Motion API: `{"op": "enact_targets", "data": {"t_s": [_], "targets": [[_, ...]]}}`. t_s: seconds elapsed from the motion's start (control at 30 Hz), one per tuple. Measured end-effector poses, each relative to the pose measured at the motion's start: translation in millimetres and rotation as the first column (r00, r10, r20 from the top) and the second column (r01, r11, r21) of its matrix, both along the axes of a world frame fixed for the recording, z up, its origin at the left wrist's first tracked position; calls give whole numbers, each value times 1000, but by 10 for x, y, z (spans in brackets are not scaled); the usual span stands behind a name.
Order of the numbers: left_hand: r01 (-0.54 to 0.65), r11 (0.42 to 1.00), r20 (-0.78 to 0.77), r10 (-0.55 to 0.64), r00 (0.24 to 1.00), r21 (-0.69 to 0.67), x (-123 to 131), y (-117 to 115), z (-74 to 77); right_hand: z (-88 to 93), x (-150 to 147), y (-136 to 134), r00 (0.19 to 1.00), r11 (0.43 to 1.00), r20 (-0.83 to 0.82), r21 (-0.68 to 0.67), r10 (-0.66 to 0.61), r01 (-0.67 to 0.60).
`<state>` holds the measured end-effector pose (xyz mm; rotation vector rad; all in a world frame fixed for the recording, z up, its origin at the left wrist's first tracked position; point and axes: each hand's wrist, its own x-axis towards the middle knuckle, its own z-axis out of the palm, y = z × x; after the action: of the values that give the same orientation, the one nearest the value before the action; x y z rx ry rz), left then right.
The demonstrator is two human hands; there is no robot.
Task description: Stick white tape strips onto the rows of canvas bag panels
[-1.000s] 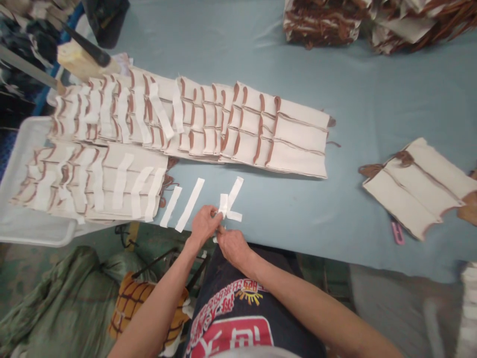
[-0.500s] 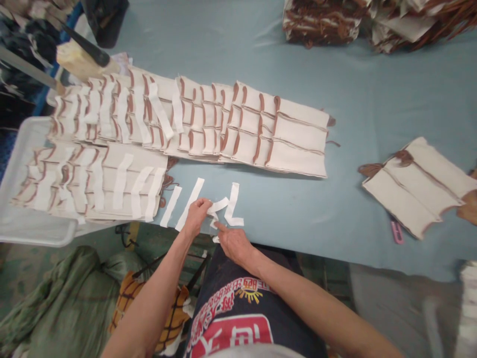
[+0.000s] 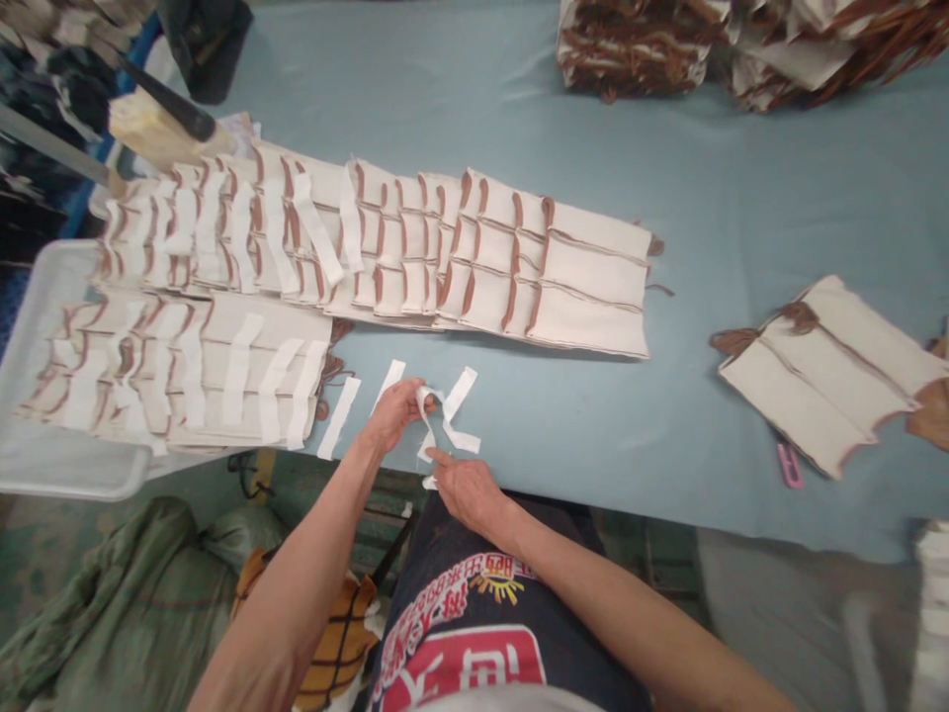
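Note:
My left hand is closed, pinching the upper end of a curled white strip just above the table edge. Below and to its right, my right hand is closed too, its fingertips at the strip's lower end. A small white end shows by the right hand's lower fingers; whether it belongs to the same strip I cannot tell. A bent white strip lies just beyond my hands. Another white strip rests left of the left hand, and one more is partly hidden behind it.
Overlapping cream fabric panels with brown edging run across the table. A second row carries white strips and reaches a plastic tray. To the right are another cream piece and a pink clip. Brown-and-cream bundles lie at the back.
My left hand has shifted slightly right and up, turning the held strip from slanting sideways to hanging down toward my right hand. The right hand has barely moved.

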<state>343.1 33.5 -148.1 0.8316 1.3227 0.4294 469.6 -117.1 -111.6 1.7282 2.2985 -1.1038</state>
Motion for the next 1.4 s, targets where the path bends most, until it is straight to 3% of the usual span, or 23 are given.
{"op": "enact_targets", "data": {"t_s": [0.2,0.37,0.73,0.93,1.13,1.4], "targets": [[34,999,153,-29,988,-34,13,154,6,-68,9,-4,998,1000,-50,10,-23,24],[83,994,125,-72,989,-77,45,165,-35,-171,75,-48,989,998,-138,47,-45,52],[-46,999,49,47,998,-21,83,197,-124,-383,123,-158,949,988,-290,54,-124,145],[-41,999,1,41,999,10,92,176,-131,-275,239,-241,926,972,-332,83,-179,218],[-28,999,-6,28,1000,34,85,137,-163,-106,560,-167,927,934,-232,136,-294,330],[-57,998,35,56,998,29,37,156,-138,-121,530,135,986,984,-98,105,-132,142]]}}
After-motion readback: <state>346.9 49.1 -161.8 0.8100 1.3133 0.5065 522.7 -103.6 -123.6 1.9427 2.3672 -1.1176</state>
